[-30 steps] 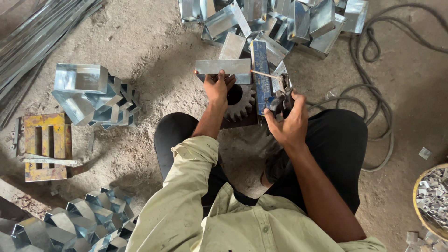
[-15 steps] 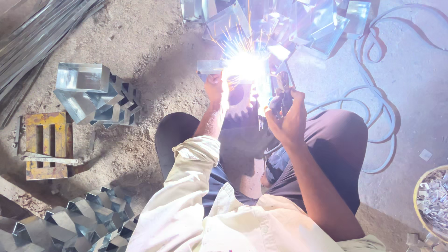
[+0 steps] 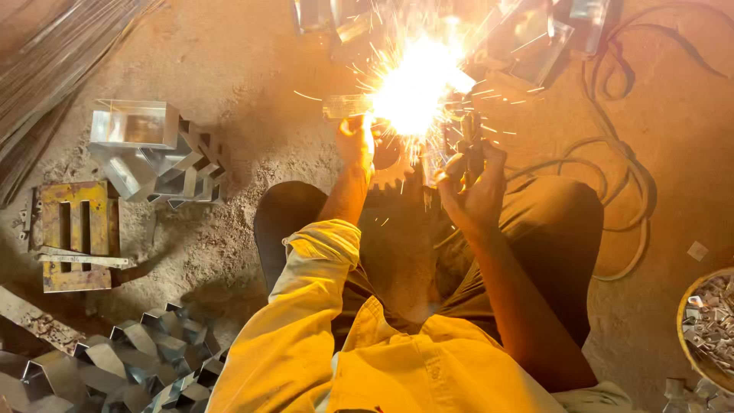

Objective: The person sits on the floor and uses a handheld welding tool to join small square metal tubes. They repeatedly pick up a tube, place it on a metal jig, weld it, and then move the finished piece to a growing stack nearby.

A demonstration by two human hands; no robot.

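- The right hand (image 3: 475,177) has its fingers curled tight around a dark welding holder (image 3: 468,138), the grip clamped and the tip lost in glare.
- The left hand (image 3: 356,141) presses down on a flat metal piece (image 3: 345,105), thumb and fingers closed over its near edge; how the fingertips lie under the glare cannot be told.
- A white-hot welding arc (image 3: 417,84) burns between the two hands, throwing sparks outward over the floor and washing the scene orange.
- Just below the arc, between the wrists, sits a toothed gear wheel (image 3: 391,164), partly hidden by the left forearm.
- The person squats over the work, dark trousers at the knees and a pale long-sleeved shirt (image 3: 321,336) filling the bottom edge of the view.
- Bent sheet-metal brackets (image 3: 535,46) lie heaped along the far edge of the dirt floor (image 3: 252,69), just beyond the arc.
- A cable (image 3: 627,176) loops over the floor on the right side, near the right knee.
- On the left side stands a stack of boxy metal channels (image 3: 149,145), and beside it a yellow slotted plate (image 3: 73,229).
- More folded metal pieces (image 3: 115,363) fill the near left corner; a round basket of scrap bits (image 3: 711,325) shows at the right edge.
- Long thin rods (image 3: 53,69) lie in the far left corner.
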